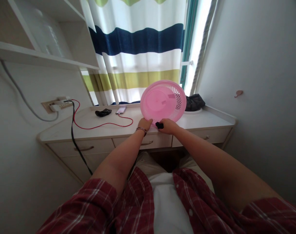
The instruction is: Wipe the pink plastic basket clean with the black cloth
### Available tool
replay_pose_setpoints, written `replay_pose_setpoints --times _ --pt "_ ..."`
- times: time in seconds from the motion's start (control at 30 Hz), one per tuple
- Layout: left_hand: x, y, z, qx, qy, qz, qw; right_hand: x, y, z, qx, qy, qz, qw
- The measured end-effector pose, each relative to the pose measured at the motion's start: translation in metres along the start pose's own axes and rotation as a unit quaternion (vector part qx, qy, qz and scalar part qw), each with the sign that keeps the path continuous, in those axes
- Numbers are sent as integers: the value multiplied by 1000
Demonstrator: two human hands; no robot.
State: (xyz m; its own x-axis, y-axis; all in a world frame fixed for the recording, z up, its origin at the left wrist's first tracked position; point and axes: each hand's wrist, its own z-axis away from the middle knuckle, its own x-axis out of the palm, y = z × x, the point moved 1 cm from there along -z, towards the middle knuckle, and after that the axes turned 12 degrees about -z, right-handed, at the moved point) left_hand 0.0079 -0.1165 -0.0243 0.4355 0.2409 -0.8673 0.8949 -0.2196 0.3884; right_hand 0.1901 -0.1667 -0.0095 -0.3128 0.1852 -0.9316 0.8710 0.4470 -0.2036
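Note:
A round pink plastic basket (162,100) with a perforated wall is tilted up on its edge above the white desk (203,121), its flat bottom facing me. My left hand (144,124), with a bead bracelet on the wrist, grips the basket's lower rim. My right hand (166,126) is closed beside it at the same rim, and a small black object (159,124) shows between its fingers.
On the desk lie a red cable (101,124), a black cable (72,130) from a wall socket (55,104), a black object (103,112), a phone (121,110) and a dark bag (194,102). A striped curtain (138,52) hangs behind; shelves (41,55) upper left; drawers below.

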Motion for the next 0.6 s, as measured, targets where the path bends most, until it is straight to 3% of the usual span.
replay_pose_setpoints --times 0.4,0.6 --pt "2 2 8 31 25 -19 999 2 5 -1 5 -15 17 1000" --pt "-13 -11 29 79 32 -45 995 1 4 -2 28 1 -5 1000"
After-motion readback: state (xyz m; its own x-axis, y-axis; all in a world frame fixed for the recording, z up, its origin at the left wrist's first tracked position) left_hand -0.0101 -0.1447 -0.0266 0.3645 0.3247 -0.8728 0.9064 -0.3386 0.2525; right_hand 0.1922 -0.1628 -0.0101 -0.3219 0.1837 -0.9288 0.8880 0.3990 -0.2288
